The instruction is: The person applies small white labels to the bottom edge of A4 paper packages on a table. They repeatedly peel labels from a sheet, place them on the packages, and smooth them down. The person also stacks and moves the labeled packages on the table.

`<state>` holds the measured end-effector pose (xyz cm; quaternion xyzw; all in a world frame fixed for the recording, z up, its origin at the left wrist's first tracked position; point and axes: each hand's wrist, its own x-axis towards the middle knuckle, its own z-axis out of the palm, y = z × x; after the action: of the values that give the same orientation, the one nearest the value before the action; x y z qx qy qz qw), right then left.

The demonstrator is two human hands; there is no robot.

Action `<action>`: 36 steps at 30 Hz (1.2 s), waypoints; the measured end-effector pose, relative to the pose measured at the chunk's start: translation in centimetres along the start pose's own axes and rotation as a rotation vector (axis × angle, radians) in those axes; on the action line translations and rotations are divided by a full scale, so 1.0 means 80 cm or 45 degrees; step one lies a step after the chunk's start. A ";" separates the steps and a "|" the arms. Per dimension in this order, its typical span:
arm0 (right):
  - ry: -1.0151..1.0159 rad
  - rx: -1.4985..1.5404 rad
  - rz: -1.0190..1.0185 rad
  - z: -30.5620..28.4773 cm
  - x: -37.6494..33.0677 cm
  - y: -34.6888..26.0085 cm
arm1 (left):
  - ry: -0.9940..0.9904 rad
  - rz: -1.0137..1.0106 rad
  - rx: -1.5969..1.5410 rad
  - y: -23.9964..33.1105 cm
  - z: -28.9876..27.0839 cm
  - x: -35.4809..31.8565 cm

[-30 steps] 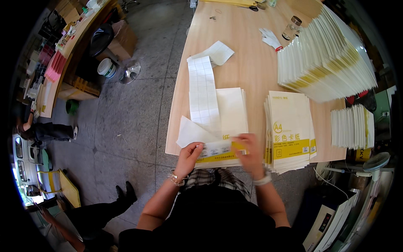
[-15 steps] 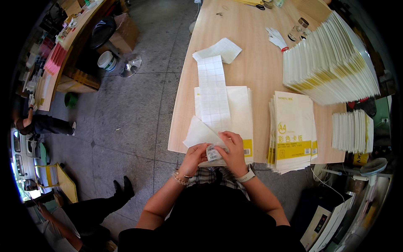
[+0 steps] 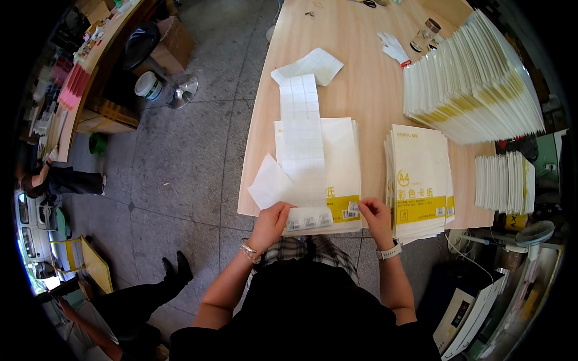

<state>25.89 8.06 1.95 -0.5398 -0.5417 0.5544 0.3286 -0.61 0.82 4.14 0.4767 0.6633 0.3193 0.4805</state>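
Observation:
A long white strip of label backing (image 3: 301, 132) lies over a stack of white and yellow paper packs (image 3: 340, 162) at the near edge of a wooden table (image 3: 361, 78). My left hand (image 3: 272, 221) pinches the strip's near end, where small barcode labels sit in a row. My right hand (image 3: 374, 218) presses a small label onto the yellow band of the top pack. A second stack of the same packs (image 3: 421, 180) lies just right of my right hand.
A big fanned pile of packs (image 3: 475, 84) fills the table's right side, with a smaller pile (image 3: 503, 180) beside it. A white glove (image 3: 392, 47) and a jar (image 3: 421, 36) lie at the back. Another person's legs (image 3: 150, 289) stand at lower left. A bucket (image 3: 147, 85) sits on the floor.
My hands were together at the strip's near end; now my right hand has moved right with a label onto the pack's yellow band. My left hand stays on the strip.

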 end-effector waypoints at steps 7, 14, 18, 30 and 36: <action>-0.037 -0.291 0.071 -0.007 0.001 0.040 | 0.019 0.108 0.102 -0.015 0.022 0.002; 0.026 -0.348 0.036 0.001 -0.002 0.027 | 0.009 0.079 0.103 -0.021 0.023 0.002; 0.037 -0.373 -0.007 0.004 -0.003 0.030 | -0.012 0.052 0.100 -0.020 0.021 0.002; 0.043 -0.568 -0.078 0.009 -0.003 0.029 | -0.015 0.071 0.098 -0.023 0.021 0.003; 0.159 -1.253 -0.368 0.029 -0.006 -0.004 | 0.016 0.140 0.128 -0.018 0.023 0.001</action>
<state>23.72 7.12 2.00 -0.5821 -0.7868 0.1495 0.1405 0.64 0.36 2.19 0.5338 0.6543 0.3144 0.4336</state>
